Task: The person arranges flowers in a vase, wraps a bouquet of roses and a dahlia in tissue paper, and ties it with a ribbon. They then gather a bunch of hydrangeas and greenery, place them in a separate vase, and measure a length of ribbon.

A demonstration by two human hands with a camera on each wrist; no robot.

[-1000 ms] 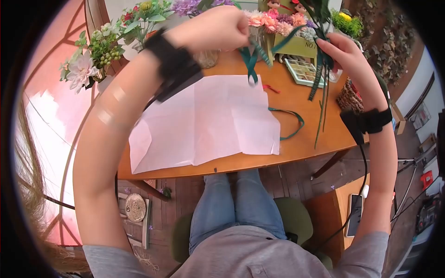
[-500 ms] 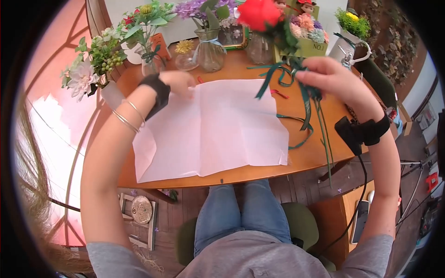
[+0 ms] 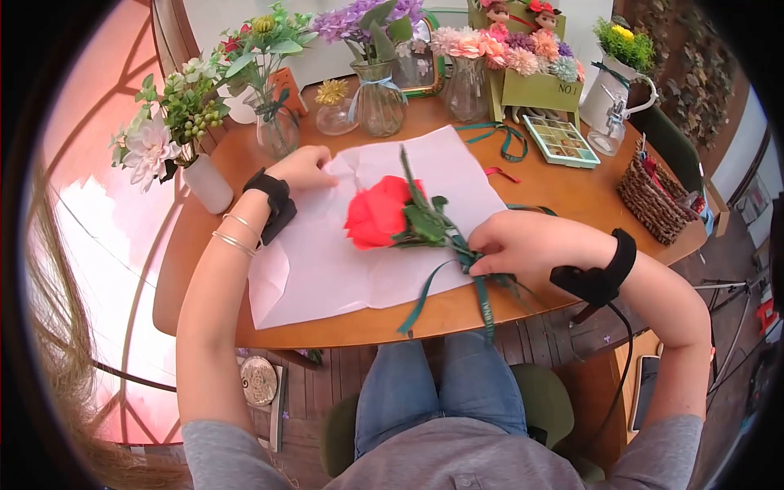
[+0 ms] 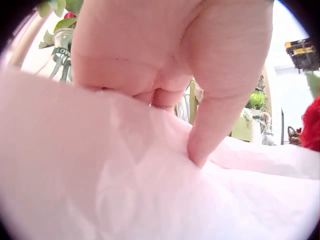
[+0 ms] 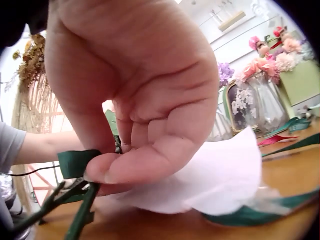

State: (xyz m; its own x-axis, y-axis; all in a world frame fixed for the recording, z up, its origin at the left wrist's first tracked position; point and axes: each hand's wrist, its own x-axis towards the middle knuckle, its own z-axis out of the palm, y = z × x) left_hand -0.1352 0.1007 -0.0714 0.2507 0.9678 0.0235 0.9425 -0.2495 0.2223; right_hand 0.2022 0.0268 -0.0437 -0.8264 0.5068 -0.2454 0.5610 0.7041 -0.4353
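Note:
In the head view my left hand (image 3: 304,168) is at the far left edge of a sheet of pale pink wrapping paper (image 3: 314,269). Seen from the left wrist, the thumb lies on the near face of the paper (image 4: 145,195), while the fingertips are hidden behind its raised edge. My right hand (image 3: 518,243) pinches the green stems of a red rose (image 3: 377,214) between thumb and fingers. The bloom overlaps the middle of the sheet and points left. A dark green ribbon (image 5: 75,164) is tied around the stems at the fingertips, its lettered tails hanging over the table's front edge.
Vases of flowers (image 3: 382,102) line the back of the wooden table (image 3: 572,200). A loose green ribbon (image 3: 510,147), a red ribbon scrap (image 3: 501,175) and a sectioned case (image 3: 562,140) lie right of the paper. A wicker basket (image 3: 653,200) stands at the right edge.
My right hand has brought the rose down and left, from the back right to over the paper. My left hand has moved away from the ribbon to the paper's far left edge.

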